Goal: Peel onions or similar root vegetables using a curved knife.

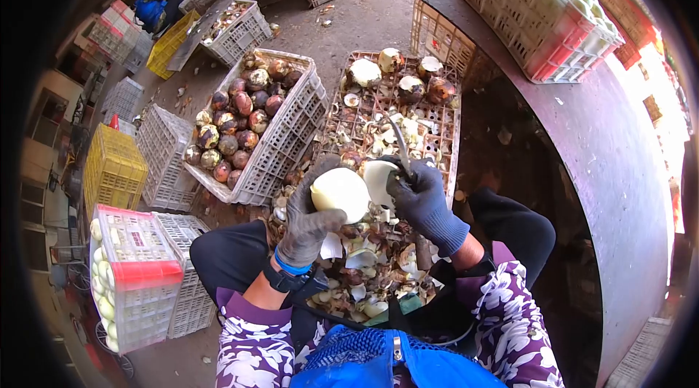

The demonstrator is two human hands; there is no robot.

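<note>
My left hand (309,224), in a grey glove, is wrapped round a peeled, pale cream round vegetable (340,195). My right hand (424,202), in a blue-grey glove, is closed on the handle of a knife (400,142), whose curved blade points up and away from me. A large pale piece of peel (380,181) hangs between the two hands, beside the vegetable. Beyond them an upturned crate (453,142) bears peel scraps and several partly peeled vegetables (411,89). More peel scraps (364,260) lie in a heap below my hands.
A tilted white crate (280,146) full of unpeeled dark reddish vegetables (241,103) stands at the left of the upturned crate. Crates of pale vegetables stand at the lower left (138,275) and upper right (535,20). A curved board (611,162) runs along the right.
</note>
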